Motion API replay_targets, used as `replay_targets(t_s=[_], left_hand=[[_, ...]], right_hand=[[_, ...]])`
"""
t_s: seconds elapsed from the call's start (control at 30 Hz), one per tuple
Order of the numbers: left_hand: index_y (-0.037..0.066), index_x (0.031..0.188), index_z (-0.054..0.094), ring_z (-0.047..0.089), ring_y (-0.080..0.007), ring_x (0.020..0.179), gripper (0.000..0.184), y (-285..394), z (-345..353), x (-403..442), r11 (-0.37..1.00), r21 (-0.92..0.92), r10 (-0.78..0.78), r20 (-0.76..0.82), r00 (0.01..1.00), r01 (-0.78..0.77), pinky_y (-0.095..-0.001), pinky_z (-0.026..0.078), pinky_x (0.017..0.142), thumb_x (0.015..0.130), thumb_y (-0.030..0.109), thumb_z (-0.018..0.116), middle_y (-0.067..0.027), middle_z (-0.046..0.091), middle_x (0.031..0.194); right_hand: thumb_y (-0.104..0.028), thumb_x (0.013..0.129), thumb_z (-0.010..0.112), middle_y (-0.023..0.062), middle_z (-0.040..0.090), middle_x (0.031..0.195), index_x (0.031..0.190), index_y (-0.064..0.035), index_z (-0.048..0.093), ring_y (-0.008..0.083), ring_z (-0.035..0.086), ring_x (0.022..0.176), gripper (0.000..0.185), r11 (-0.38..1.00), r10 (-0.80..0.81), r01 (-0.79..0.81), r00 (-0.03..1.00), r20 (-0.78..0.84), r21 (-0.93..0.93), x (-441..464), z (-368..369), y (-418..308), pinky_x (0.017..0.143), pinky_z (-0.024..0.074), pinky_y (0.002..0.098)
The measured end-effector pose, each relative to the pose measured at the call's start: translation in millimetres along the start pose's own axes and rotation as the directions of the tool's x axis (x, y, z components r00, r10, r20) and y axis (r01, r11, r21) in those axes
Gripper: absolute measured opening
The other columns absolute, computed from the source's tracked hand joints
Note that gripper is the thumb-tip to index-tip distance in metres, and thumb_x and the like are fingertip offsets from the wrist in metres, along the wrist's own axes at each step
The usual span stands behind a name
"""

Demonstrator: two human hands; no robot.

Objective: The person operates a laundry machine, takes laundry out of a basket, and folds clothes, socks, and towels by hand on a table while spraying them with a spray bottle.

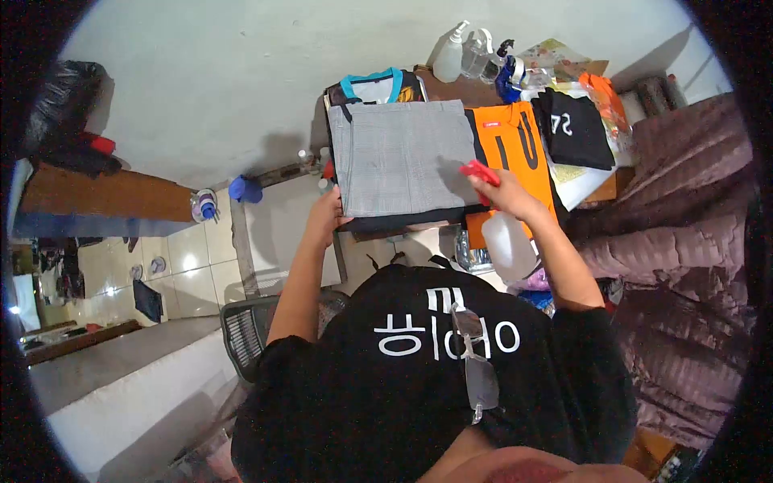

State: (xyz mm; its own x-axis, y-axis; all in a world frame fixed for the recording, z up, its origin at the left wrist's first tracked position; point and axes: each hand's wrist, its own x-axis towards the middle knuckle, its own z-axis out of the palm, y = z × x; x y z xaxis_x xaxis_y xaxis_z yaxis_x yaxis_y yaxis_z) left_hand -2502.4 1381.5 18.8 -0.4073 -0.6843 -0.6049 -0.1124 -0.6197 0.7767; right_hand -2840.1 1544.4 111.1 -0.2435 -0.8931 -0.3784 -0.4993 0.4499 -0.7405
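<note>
A grey checked folded cloth lies flat on the table in front of me, over a black layer that shows along its near edge. At its left edge is my left hand, with the fingers closed on the cloth's near left corner. My right hand grips a spray bottle by its neck. The bottle has a red trigger head pointing left over the cloth and a whitish translucent body hanging below my hand. Beside the cloth on the right lies an orange jersey with black markings.
Behind the cloth lies a teal-collared shirt. A white pump bottle and other bottles stand at the back. A folded black garment is at the right, near a brown curtain. A dark chair stands at my left.
</note>
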Motion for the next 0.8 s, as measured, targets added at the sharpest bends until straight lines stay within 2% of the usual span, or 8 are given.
replay_targets(t_s=[0.1,0.27,0.37,0.47,0.57,0.63,0.73,0.8], left_hand=[[0.000,0.113,0.048,0.060,-0.0201,0.094,0.036,14.9,18.9,-3.7,0.999,0.009,0.033,0.036,0.999,-0.034,-0.0331,0.050,0.075,0.085,0.021,0.055,-0.0101,0.057,0.111],[0.000,0.118,0.041,0.058,-0.0235,0.096,0.045,55.2,58.1,-2.7,0.986,-0.103,0.152,0.189,0.970,-0.134,-0.0381,0.052,0.074,0.077,0.004,0.060,-0.0128,0.054,0.113],[-0.005,0.111,0.044,0.058,-0.0247,0.094,0.036,105.7,111.0,-22.5,0.975,-0.143,0.198,0.236,0.951,-0.168,-0.0360,0.055,0.072,0.078,0.002,0.057,-0.0145,0.054,0.107],[-0.009,0.105,0.045,0.058,-0.0241,0.092,0.032,120.7,132.9,-9.2,0.967,-0.203,0.214,0.309,0.927,-0.156,-0.0341,0.056,0.073,0.078,0.002,0.059,-0.0144,0.055,0.102],[-0.010,0.105,0.045,0.058,-0.0255,0.091,0.032,117.3,130.8,0.6,0.968,-0.223,0.185,0.311,0.932,-0.117,-0.0355,0.056,0.073,0.078,0.001,0.057,-0.0163,0.053,0.105],[-0.009,0.108,0.044,0.058,-0.0282,0.092,0.032,110.6,117.1,-3.0,0.968,-0.215,0.192,0.301,0.934,-0.130,-0.0388,0.057,0.072,0.079,-0.003,0.053,-0.0182,0.052,0.107],[-0.006,0.122,0.036,0.057,-0.0294,0.095,0.052,83.4,78.5,-14.5,0.984,-0.026,0.177,0.172,0.969,-0.175,-0.0386,0.056,0.071,0.076,0.002,0.058,-0.0201,0.050,0.113],[0.000,0.135,0.023,0.058,-0.0287,0.094,0.076,32.2,27.7,16.3,0.887,0.359,0.284,0.071,0.956,-0.290,-0.0364,0.055,0.070,0.072,0.008,0.064,-0.0202,0.050,0.114]], right_hand=[[-0.044,0.086,0.055,0.0077,0.054,0.059,0.084,-0.0004,0.059,0.0191,0.050,0.054,0.044,0.994,0.111,-0.112,0.987,-0.118,-0.006,-23.5,-6.9,15.6,0.054,0.0415,0.0343],[-0.036,0.088,0.056,0.0159,0.058,0.080,0.105,-0.0014,0.054,0.0245,0.054,0.072,0.039,0.989,-0.140,0.136,0.988,-0.062,-0.065,-80.9,5.2,-6.5,0.065,0.0425,0.0364],[-0.035,0.087,0.056,0.0193,0.058,0.083,0.103,0.0003,0.053,0.0329,0.056,0.076,0.039,0.882,-0.471,0.466,0.870,-0.148,-0.069,-93.3,40.7,-23.9,0.068,0.0432,0.0408],[-0.033,0.086,0.056,0.0230,0.058,0.084,0.097,0.0015,0.053,0.0401,0.055,0.079,0.036,0.914,-0.386,0.382,0.922,-0.004,-0.135,-82.9,57.4,-34.8,0.069,0.0434,0.0445],[-0.032,0.087,0.055,0.0252,0.057,0.081,0.093,0.0019,0.053,0.0422,0.054,0.078,0.035,0.942,-0.231,0.205,0.971,-0.069,-0.267,-60.6,77.5,-5.8,0.069,0.0437,0.0457],[-0.035,0.086,0.055,0.0265,0.059,0.081,0.090,0.0019,0.056,0.0421,0.056,0.078,0.037,0.970,-0.143,0.117,0.983,-0.114,-0.212,-55.0,75.5,20.7,0.069,0.0442,0.0460],[-0.039,0.086,0.054,0.0263,0.060,0.083,0.090,0.0015,0.059,0.0403,0.059,0.078,0.041,0.942,0.006,-0.054,0.989,-0.145,-0.330,-69.7,50.9,20.7,0.070,0.0450,0.0448],[-0.038,0.086,0.055,0.0238,0.061,0.086,0.097,0.0011,0.059,0.0358,0.060,0.081,0.040,0.968,0.048,-0.099,0.975,-0.218,-0.231,-72.3,19.3,27.7,0.072,0.0457,0.0419]])
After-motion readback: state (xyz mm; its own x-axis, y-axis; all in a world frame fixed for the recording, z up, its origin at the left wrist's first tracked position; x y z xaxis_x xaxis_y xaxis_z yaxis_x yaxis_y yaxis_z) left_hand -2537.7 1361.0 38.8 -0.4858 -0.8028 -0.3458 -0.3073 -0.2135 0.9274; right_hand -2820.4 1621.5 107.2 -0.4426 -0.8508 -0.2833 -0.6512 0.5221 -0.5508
